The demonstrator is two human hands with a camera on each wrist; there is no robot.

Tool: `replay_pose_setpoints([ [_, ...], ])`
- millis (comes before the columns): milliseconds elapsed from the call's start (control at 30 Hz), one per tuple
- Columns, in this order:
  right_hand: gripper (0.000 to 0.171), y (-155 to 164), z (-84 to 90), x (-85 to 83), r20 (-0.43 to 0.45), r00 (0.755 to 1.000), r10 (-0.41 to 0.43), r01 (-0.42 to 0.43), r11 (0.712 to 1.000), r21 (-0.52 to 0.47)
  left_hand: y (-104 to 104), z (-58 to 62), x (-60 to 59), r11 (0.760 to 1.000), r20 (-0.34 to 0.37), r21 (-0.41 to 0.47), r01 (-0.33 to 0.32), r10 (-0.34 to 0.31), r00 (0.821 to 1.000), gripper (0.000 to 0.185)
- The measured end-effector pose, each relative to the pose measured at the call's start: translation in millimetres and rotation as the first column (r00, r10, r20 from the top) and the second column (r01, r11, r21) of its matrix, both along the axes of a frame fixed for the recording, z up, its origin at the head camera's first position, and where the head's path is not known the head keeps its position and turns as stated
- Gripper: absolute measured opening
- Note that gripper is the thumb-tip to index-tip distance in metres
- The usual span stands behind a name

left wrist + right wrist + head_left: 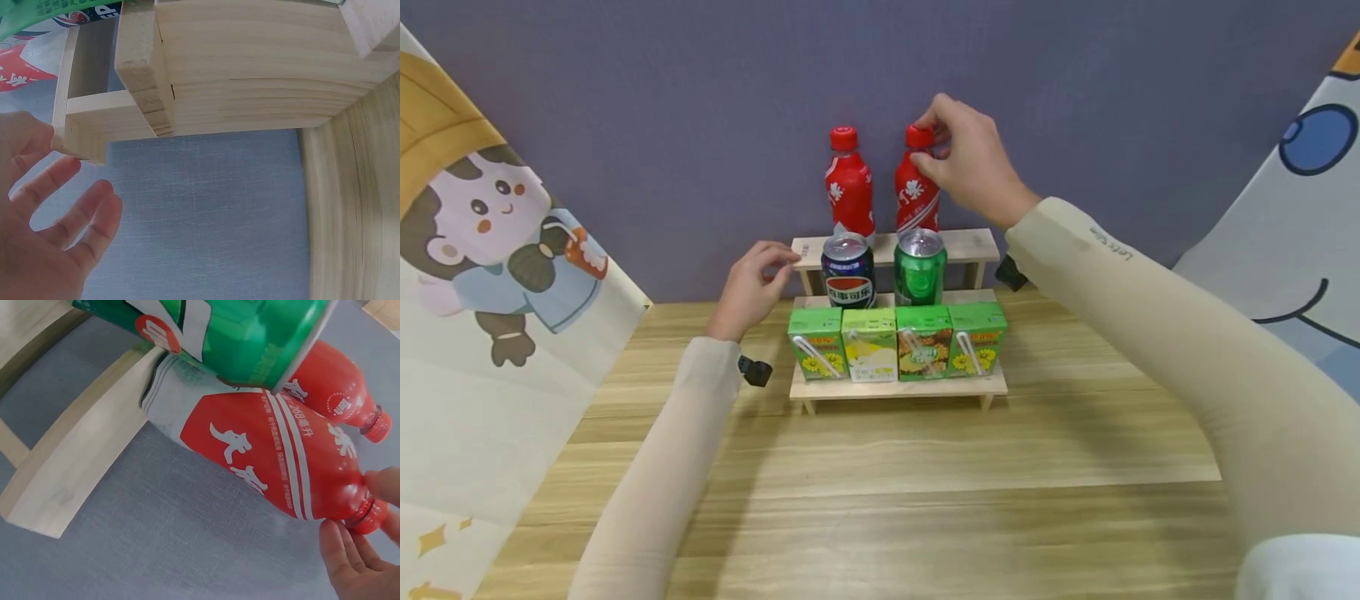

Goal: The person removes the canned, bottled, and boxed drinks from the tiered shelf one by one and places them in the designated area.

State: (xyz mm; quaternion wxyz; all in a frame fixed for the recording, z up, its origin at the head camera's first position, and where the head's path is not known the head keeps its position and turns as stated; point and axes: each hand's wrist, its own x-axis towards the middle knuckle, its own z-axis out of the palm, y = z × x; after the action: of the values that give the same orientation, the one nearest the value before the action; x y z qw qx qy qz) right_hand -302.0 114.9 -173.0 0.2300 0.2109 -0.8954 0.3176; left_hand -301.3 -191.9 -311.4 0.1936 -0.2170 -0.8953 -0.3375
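Observation:
A stepped wooden shelf [973, 244] stands on the table against the wall. Two red bottles are on its top step. My right hand [934, 154] pinches the right red bottle [916, 198] at its red cap; in the right wrist view my fingertips [345, 553] close round that cap [370, 519], with the bottle [269, 447] behind a green can [250, 337]. The left red bottle [850, 187] stands free. My left hand [772, 265] rests with relaxed fingers against the left end of the top step; the left wrist view shows the fingers [59, 178] at the shelf's corner [81, 147], holding nothing.
On the middle step stand a blue can [847, 272] and the green can [920, 268]. Several green juice cartons [897, 342] line the bottom step. Cartoon-printed cloths hang at the left [482, 275] and right [1292, 217]. The wooden tabletop [925, 483] stretches in front.

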Motion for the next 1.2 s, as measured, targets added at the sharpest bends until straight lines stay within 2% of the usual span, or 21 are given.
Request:
replay_pose_setpoints([
  [367,0.026,9.5,-2.6,2.0,-0.139,0.989,-0.041,0.032,0.998,-0.062,1.5,0.3,1.1,1.0,0.023,0.001,0.014,-0.014,1.0,0.019],
  [667,0.03,36.3,15.4,14.8,-0.231,0.967,-0.107,0.09,0.992,-0.085,-1.4,0.4,3.4,1.0,0.04,0.001,0.016,-0.016,0.999,0.021],
  [900,0.033,70.5,24.3,31.5,-0.301,0.937,-0.18,0.158,0.983,-0.097,-3.0,-0.9,2.6,1.0,0.037,0.005,0.016,-0.016,0.999,0.021],
  [1067,0.032,95.2,25.9,43.9,-0.289,0.93,-0.228,0.198,0.972,-0.129,-4.8,-4.2,1.1,1.0,0.026,0.009,0.014,-0.014,1.0,0.023],
  [1200,0.03,112.6,19.2,49.2,-0.226,0.938,-0.262,0.229,0.959,-0.164,-6.0,-5.2,0.1,1.0,0.005,0.009,0.016,-0.016,1.0,0.025],
])
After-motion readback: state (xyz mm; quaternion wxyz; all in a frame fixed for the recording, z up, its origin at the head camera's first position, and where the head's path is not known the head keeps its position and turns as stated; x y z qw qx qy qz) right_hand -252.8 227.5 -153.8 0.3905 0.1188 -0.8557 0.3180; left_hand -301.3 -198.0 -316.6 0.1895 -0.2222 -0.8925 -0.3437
